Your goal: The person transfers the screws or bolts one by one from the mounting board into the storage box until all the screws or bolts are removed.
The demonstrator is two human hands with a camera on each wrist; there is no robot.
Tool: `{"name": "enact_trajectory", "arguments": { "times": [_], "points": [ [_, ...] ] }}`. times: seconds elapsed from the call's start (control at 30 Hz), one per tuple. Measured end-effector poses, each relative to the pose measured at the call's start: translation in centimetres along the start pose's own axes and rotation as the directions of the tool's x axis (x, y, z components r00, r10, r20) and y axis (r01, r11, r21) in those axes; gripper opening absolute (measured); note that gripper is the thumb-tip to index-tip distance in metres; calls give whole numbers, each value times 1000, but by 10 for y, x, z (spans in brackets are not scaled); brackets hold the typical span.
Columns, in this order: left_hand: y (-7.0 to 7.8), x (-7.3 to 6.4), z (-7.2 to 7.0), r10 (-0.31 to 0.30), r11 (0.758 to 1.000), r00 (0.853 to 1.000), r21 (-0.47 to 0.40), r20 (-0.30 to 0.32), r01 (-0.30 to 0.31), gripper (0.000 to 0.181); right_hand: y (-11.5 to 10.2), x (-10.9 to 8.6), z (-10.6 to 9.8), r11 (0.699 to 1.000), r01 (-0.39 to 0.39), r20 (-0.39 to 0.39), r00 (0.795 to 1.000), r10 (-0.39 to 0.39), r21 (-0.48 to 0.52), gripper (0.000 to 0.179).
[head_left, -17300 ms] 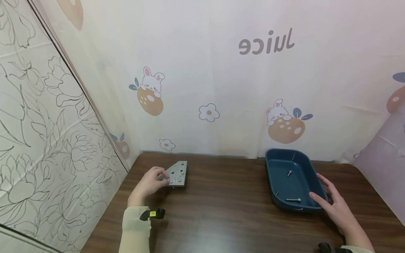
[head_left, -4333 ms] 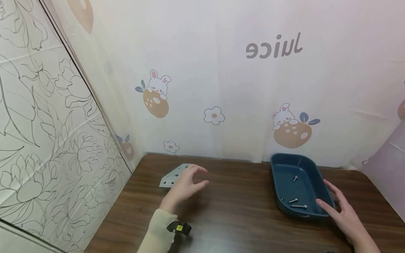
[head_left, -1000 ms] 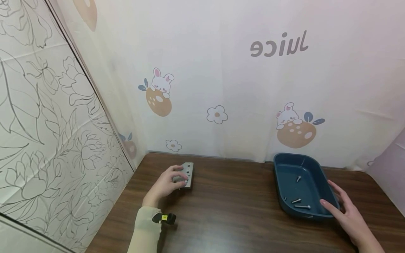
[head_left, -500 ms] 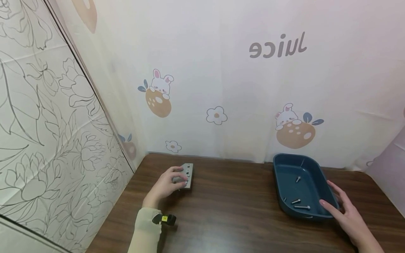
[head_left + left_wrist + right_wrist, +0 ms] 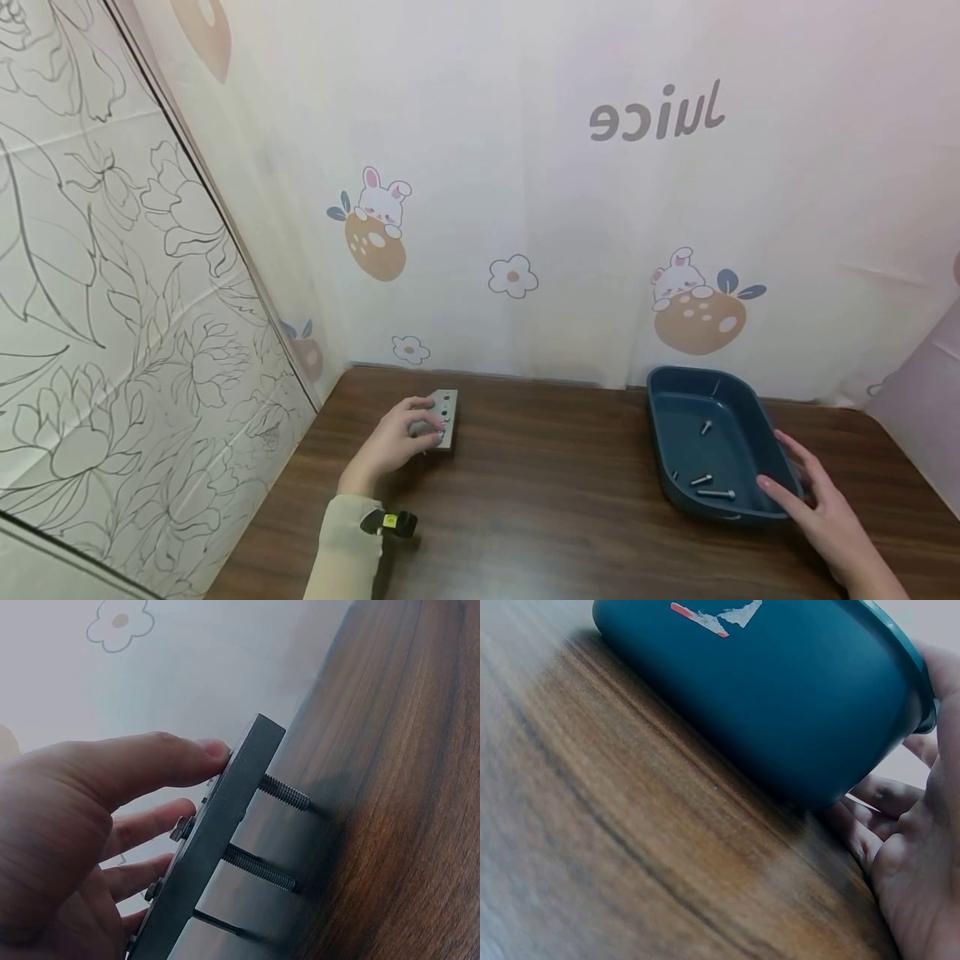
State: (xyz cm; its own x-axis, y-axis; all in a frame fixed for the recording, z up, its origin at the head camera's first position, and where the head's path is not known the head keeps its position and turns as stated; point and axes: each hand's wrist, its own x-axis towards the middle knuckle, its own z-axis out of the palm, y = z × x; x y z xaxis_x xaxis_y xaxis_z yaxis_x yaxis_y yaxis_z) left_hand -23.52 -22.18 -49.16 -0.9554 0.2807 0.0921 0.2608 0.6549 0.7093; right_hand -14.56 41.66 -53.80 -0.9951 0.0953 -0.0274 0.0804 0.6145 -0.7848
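On the left of the table, a grey metal plate [image 5: 449, 414] with cut corners and several holes is held off the surface, bolts passing through it. My left hand [image 5: 393, 437] is at its front part, thumb and finger pinching at a bolt whose head they mostly cover. In the left wrist view, threaded bolt shanks [image 5: 259, 868] stick out below the plate, and another bolt head [image 5: 181, 828] shows near my fingers. My right hand [image 5: 821, 500] grips the near right rim of a dark blue tray [image 5: 663, 467], thumb over the rim, fingers outside. Several loose bolts [image 5: 716, 494] lie inside.
The brown wooden table [image 5: 540, 500] runs back to a printed white curtain [image 5: 450, 167]. Another patterned curtain [image 5: 135, 292] borders the left side. A torn label [image 5: 718, 616] sticks to the tray's outer wall.
Compared with 17.3 s ago, the tray holds one more bolt. The left hand has gone from beside the plate, fingers spread, back onto it. Over the last second both hands stay nearly still.
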Motion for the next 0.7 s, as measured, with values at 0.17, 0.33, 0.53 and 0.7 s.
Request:
{"name": "enact_trajectory", "arguments": {
  "times": [0.17,0.33,0.53,0.7],
  "points": [
    [0,0,0,7,1000,1000,0,-2,-7,14,2,0,-1,1000,3,5,1000,-4,12,91],
    [-1,1,0,20,1000,1000,7,4,-20,9,3,-1,-2,1000,11,10,1000,-11,9,90],
    [0,1,0,29,1000,1000,6,12,-29,5,4,-1,-3,1000,22,19,1000,-22,-11,89],
    [1,0,0,16,1000,1000,3,3,-16,5,2,-2,-3,1000,17,21,1000,-17,0,89]
  ]
}}
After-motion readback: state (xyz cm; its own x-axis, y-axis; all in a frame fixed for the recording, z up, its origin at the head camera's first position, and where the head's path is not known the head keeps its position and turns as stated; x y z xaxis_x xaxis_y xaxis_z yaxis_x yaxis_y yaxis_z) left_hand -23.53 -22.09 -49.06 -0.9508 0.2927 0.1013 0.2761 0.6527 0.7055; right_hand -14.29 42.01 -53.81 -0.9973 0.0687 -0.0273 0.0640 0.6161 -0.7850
